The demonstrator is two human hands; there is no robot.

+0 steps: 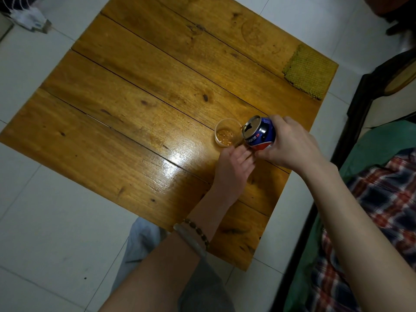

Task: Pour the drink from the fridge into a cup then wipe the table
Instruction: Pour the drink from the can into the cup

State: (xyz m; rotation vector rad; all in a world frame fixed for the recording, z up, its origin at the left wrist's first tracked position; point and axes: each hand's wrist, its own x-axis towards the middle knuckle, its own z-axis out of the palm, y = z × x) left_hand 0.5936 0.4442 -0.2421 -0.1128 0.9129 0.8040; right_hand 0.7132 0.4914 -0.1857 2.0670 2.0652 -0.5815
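A clear plastic cup (227,134) stands on the wooden table (139,104) with a little amber drink in its bottom. My right hand (290,143) grips a blue, red and white drink can (261,134), tilted with its open top against the cup's right rim. My left hand (234,167) rests on the table just below the cup, with its fingertips at the cup's base and under the can. A yellow-green woven cloth (310,70) lies at the table's far right corner.
White tiled floor surrounds the table. A dark wooden chair (371,91) and a green and plaid fabric (382,199) lie to the right. White items with a cord (29,19) sit on the floor at the top left. My knee (144,239) is below the table's near edge.
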